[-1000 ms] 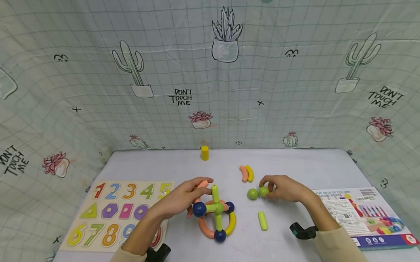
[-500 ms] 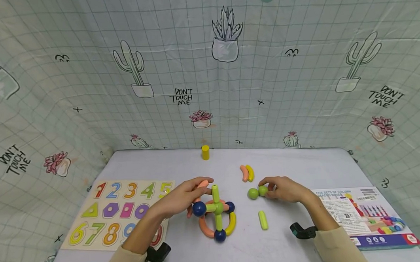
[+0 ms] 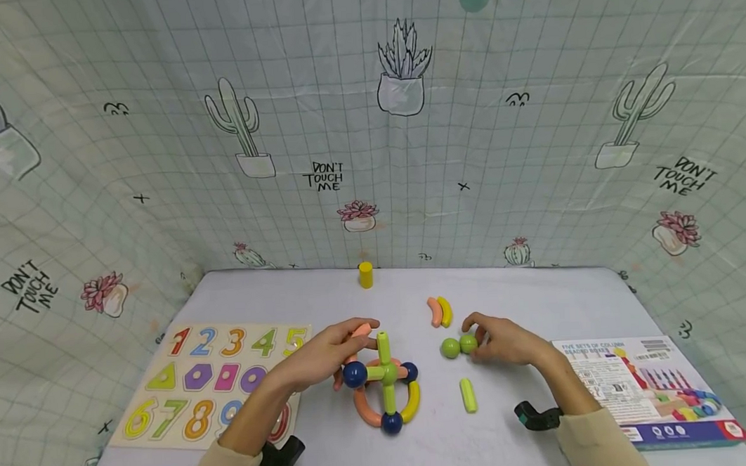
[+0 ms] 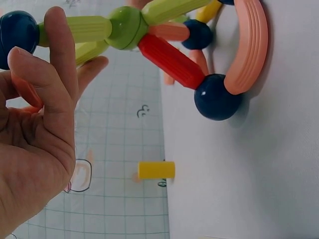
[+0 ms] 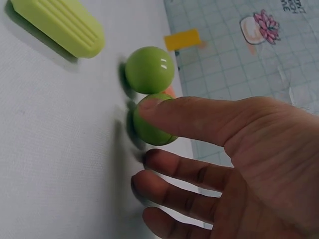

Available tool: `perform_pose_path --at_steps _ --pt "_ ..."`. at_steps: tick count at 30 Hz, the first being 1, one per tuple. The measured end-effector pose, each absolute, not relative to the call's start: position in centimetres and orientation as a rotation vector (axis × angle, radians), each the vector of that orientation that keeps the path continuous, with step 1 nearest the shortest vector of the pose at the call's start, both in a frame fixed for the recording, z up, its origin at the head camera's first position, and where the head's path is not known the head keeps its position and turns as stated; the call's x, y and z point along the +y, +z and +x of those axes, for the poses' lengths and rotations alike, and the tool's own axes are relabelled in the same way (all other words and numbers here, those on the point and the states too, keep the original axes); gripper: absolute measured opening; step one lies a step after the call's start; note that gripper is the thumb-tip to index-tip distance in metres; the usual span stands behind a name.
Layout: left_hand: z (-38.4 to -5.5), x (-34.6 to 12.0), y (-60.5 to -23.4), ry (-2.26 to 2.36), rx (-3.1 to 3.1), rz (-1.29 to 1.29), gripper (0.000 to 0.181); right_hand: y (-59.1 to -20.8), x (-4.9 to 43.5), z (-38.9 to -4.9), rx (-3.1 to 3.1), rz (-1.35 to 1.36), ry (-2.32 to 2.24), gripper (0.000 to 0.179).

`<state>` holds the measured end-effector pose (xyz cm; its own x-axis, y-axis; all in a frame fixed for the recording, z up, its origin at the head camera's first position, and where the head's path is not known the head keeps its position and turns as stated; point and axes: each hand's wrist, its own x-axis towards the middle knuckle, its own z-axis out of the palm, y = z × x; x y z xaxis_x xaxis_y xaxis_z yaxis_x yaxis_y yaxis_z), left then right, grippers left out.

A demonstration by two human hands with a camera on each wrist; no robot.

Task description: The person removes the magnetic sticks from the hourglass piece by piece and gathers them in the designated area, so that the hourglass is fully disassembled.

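My left hand point(image 3: 329, 353) holds a magnetic stick-and-ball model, its fingers around a salmon stick point(image 3: 360, 329) beside a navy ball point(image 3: 355, 374). One fingertip lies against a green stick point(image 4: 89, 30). A green ball point(image 4: 127, 27) forms the model's hub; a red stick point(image 4: 172, 59) and salmon and yellow curved sticks join other navy balls. Two loose green balls, the left one point(image 3: 451, 348) and the right one point(image 3: 468, 343), touch on the table. My right hand point(image 3: 505, 340) is at the right ball, thumb over it, the other fingers loosely bent and apart from it.
A short green stick point(image 3: 468, 395) lies near the balls. Behind them are salmon point(image 3: 435, 313) and yellow point(image 3: 445, 312) curved sticks. A yellow cylinder point(image 3: 365, 275) stands at the back. A number puzzle board point(image 3: 160, 406) lies left, a printed box point(image 3: 653, 387) right.
The right green ball has moved slightly left and now touches the other one. My right fingers have loosened a little around it. The left hand and the model stay in place.
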<state>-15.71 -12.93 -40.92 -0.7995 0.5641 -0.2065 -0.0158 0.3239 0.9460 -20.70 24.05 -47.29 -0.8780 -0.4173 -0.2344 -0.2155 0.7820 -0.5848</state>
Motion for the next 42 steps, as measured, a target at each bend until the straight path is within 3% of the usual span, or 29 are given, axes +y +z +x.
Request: perform_pose_path --at_steps 10,42 --pt "-15.6 -12.88 -40.88 1.5 2.082 0.492 0.048 -47.28 24.04 -20.72 2.661 -0.495 -0.76 0.031" --pt "-15.65 -12.96 -40.84 1.506 2.072 0.493 0.047 -46.93 23.99 -20.63 2.603 -0.513 -0.775 0.03"
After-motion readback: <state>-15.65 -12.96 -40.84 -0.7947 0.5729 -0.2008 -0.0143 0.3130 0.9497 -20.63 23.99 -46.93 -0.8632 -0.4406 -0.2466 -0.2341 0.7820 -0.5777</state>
